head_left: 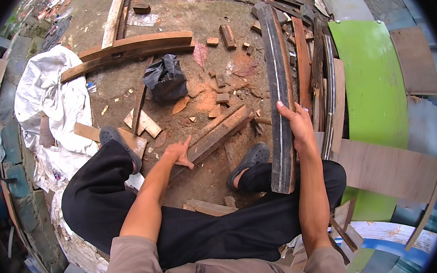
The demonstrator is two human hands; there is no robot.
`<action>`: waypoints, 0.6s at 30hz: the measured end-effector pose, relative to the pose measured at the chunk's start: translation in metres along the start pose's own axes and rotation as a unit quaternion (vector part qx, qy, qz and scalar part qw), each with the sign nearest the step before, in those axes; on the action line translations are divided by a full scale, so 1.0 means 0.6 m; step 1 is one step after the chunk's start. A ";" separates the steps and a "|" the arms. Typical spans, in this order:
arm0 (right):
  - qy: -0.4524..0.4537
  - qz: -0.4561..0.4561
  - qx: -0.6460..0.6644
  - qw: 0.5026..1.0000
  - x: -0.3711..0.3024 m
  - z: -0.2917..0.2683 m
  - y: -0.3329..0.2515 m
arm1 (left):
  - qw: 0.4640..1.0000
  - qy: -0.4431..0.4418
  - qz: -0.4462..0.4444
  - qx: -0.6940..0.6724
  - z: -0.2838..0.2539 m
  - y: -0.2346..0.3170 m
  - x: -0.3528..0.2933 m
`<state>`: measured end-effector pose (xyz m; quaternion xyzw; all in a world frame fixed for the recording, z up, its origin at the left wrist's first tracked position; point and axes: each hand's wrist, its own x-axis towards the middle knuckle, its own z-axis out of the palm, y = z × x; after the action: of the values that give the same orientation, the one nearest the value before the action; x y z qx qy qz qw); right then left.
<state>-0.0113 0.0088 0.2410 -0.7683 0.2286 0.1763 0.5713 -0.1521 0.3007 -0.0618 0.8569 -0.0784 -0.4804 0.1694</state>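
While the dark, white-striped wooden plank (276, 85) extends forward from over your right thigh (328, 179), pinched by your right hand (300, 126) at its right edge, your left hand (180, 154) spreads its fingers at the sawdust-dusted timber beam (219, 138).

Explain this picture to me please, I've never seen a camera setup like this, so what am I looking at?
There's no machine here, just a seated person's two bare hands. The single picture comes from a wide fisheye camera worn on the head, looking down, so straight edges bend and the rim goes dark.

The right hand holds a long dark board with a pale line along it. The left hand is open at a slanting timber beam; I can't tell how firmly it touches.

On the ground lie wood offcuts, fallen leaves and a black plastic bag. A white sheet is at left, a green panel at right.
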 end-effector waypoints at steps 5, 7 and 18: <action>-0.020 -0.023 0.029 0.999 -0.009 -0.014 0.003 | 0.976 -0.092 0.016 -0.195 0.033 0.024 -0.027; -0.015 -0.019 0.023 0.999 -0.017 -0.016 -0.001 | 0.968 -0.114 0.016 -0.222 0.026 0.033 -0.044; -0.034 -0.002 0.032 0.999 -0.031 -0.029 0.024 | 0.989 0.123 -0.025 0.074 0.082 0.024 -0.089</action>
<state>-0.0345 -0.0084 0.2446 -0.7437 0.2123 0.1939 0.6036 -0.2215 0.2927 -0.0378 0.9215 -0.0702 -0.3681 0.1020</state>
